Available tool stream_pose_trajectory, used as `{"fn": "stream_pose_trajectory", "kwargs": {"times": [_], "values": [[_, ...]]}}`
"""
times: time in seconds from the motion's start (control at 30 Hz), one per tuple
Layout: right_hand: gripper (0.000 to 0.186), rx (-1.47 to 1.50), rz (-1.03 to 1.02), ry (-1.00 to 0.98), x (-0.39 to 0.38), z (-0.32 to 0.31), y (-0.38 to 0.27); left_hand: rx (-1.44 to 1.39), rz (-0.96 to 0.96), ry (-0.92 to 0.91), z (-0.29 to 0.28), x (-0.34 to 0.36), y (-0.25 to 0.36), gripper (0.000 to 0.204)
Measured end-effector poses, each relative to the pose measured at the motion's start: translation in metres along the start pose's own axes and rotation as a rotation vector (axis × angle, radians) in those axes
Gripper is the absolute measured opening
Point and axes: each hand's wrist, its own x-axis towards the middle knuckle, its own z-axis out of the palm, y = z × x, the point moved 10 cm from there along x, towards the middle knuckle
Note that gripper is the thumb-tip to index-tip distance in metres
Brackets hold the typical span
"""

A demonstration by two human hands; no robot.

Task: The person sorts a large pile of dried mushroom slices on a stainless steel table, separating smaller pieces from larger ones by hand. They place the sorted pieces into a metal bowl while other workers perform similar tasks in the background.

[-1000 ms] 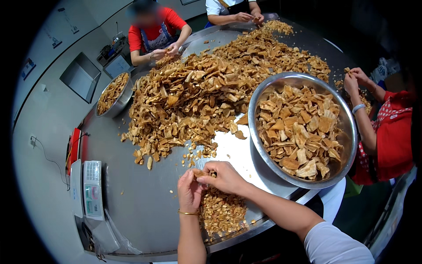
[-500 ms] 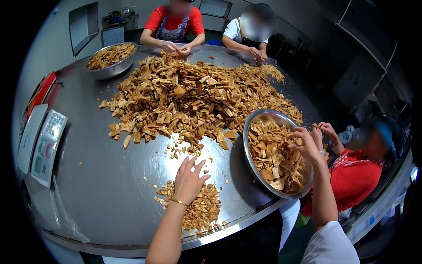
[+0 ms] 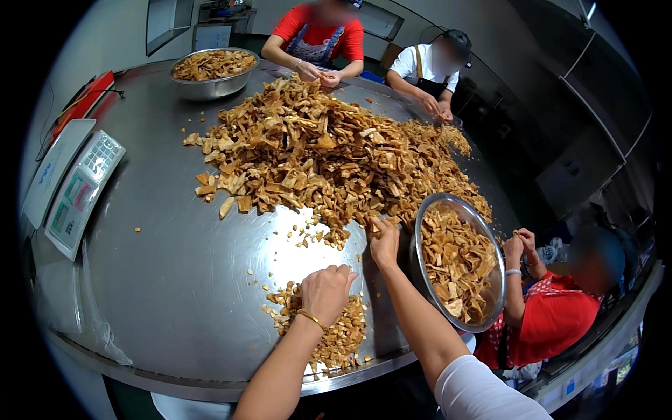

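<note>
Right hand [image 3: 385, 245] is narrowed at the edge of the dried pieces [image 3: 315, 154]; whether anything is held by either hand cannot be told. Small bits [image 3: 344, 337] beneath the curled left hand [image 3: 327, 294] could be scattered by careless sweeping.

White glare pools on the broad, silvery metal table [image 3: 175, 294] beyond my bare left hand [image 3: 325, 292]. The room [image 3: 539, 119] sinks into dimness at upper right. My fisheye view bows the table's edge, its corners are black, and three co-workers' faces [image 3: 595, 259] are blurred.
</note>
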Motion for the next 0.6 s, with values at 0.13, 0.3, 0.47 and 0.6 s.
{"fn": "stream_pose_trajectory", "kwargs": {"times": [0.13,0.3,0.47,0.6], "values": [[0.028,0.383,0.006,0.006,-0.009,0.005,0.014,-0.152,-0.027,0.249,-0.022,0.0,-0.008,0.011],[0.009,1.094,0.37,-0.246,-0.043,0.01,-0.033,-0.638,-0.318,0.249,-0.007,-0.001,-0.054,0.019],[0.016,1.165,0.224,-0.541,-0.061,0.016,-0.087,-0.89,-0.485,0.26,0.004,0.001,-0.082,0.023],[0.022,1.535,0.547,-0.708,-0.075,0.036,-0.083,-1.149,-0.585,0.242,0.009,-0.004,-0.092,0.024]]}}
